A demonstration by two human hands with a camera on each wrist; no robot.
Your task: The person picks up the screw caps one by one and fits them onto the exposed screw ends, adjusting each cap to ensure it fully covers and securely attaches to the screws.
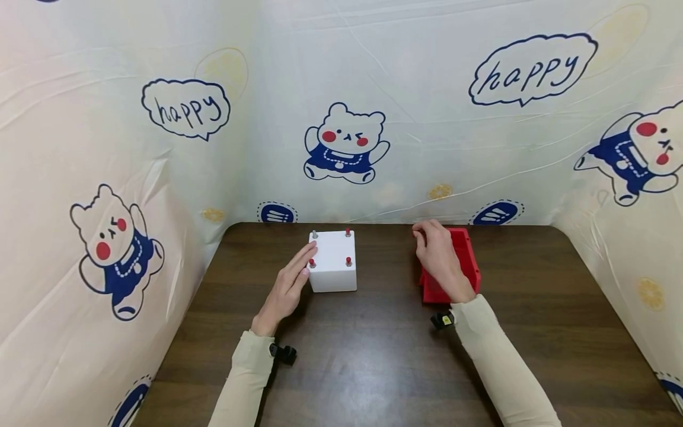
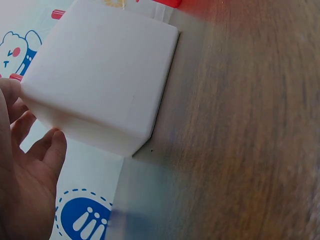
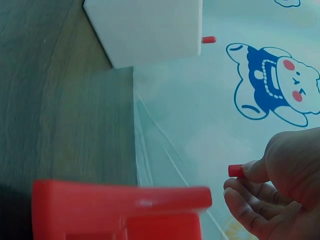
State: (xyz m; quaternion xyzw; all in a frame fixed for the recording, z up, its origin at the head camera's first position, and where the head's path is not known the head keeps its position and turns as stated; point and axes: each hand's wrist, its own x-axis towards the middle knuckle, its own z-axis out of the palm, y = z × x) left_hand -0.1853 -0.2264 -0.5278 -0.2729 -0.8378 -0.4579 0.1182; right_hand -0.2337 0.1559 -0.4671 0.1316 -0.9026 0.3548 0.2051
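Note:
A white box (image 1: pixel 332 252) stands near the back of the table, left of centre, with short posts at its top corners. Three carry red caps, one of them the front right cap (image 1: pixel 348 261); the back left post (image 1: pixel 315 235) shows bare grey metal. My left hand (image 1: pixel 283 290) rests against the box's left side, fingers extended along its edge. Over a red tray (image 1: pixel 469 261) to the right is my right hand (image 1: pixel 440 255). Its thumb and fingers pinch a small red cap (image 3: pixel 235 170), clear in the right wrist view. The forearm and hand hide part of the tray.
The dark wooden table (image 1: pixel 384 356) ends just behind the box and tray. A pale printed cloth (image 1: pixel 341 71) rises behind it and along both sides. Bare tabletop lies between the box and tray. Each wrist wears a small black camera, such as the left camera (image 1: pixel 283 354).

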